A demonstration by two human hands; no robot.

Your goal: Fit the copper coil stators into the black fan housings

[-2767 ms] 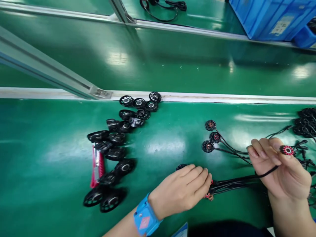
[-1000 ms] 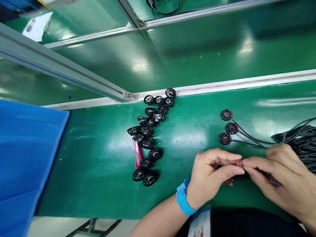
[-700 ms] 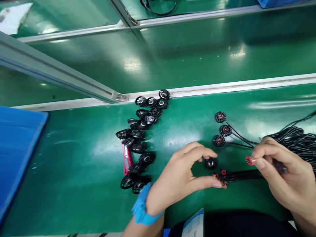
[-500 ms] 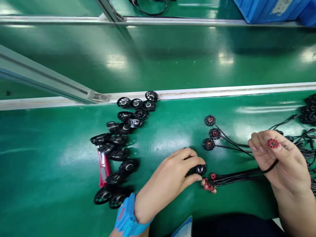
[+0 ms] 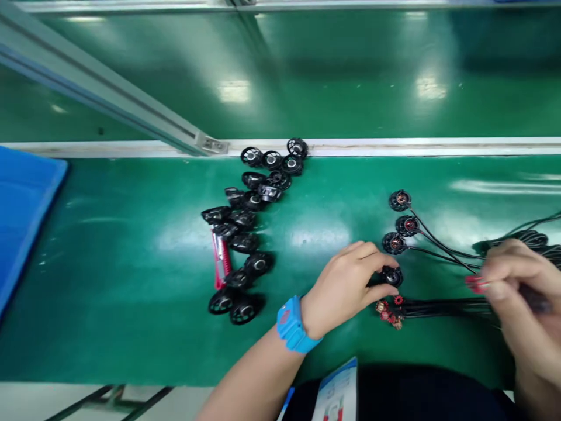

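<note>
My left hand reaches in from the lower middle, a blue band on its wrist. Its thumb and fingers close on a small black round motor housing at the table surface. At the right, my right hand is blurred and pinches a red motor stator between thumb and fingertips. A dark elongated thing shows at that hand, too smeared to name. Just below the housing lies a bunch of red and copper stators on black cables. Above it rest three black round parts with copper or red windings.
Several black wheel-like housings lie in a winding row at left of centre. Among them is a red-handled tool. A blue bin stands at the far left. A metal frame post slants across the upper left. Coiled black cables lie at right.
My view has shifted left and down, bringing in the blue bin. My right hand has turned over, and its stator now faces left. My left hand keeps its grip on the housing.
</note>
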